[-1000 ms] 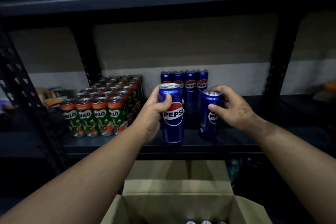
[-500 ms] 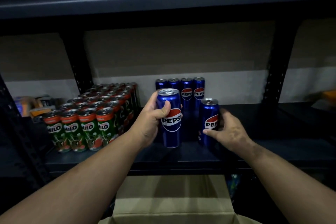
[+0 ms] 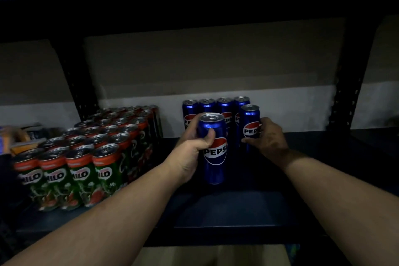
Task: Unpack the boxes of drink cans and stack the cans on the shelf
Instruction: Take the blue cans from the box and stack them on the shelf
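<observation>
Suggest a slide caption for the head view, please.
Left hand and right hand each place a Pepsi can on the shelf.

2 bare forearms, no sleeves; left hand (image 3: 190, 153) and right hand (image 3: 269, 138) ungloved.

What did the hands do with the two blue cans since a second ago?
Both hands carried their Pepsi cans deeper onto the shelf. The right hand brought its can up to the back row; the left hand still grips its can. The Milo cans stayed put.
</observation>
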